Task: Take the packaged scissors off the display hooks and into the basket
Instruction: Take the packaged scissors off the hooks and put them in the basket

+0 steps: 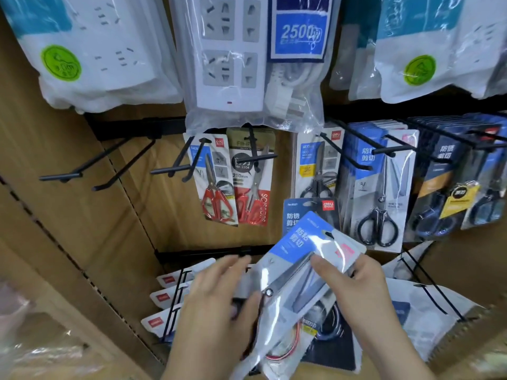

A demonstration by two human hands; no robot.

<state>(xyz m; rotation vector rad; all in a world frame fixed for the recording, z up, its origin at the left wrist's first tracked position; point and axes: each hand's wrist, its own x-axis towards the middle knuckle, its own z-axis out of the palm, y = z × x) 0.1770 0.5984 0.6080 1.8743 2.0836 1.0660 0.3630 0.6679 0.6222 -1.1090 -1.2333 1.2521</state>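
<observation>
The pack of scissors (296, 270) lies low in the centre of the frame, off the hooks (354, 161) and tilted across both hands, likely so it can be steadied before it goes to a basket that is out of view. The right hand (365, 292) grips its right edge, thumb in front and fingers curled behind. The left hand (216, 297) pinches the left edge under its thumb, its fingers blurred.

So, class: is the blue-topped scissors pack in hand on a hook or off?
Off. Left hand and right hand hold the pack tilted below the hooks; its hanging hole is free.
</observation>
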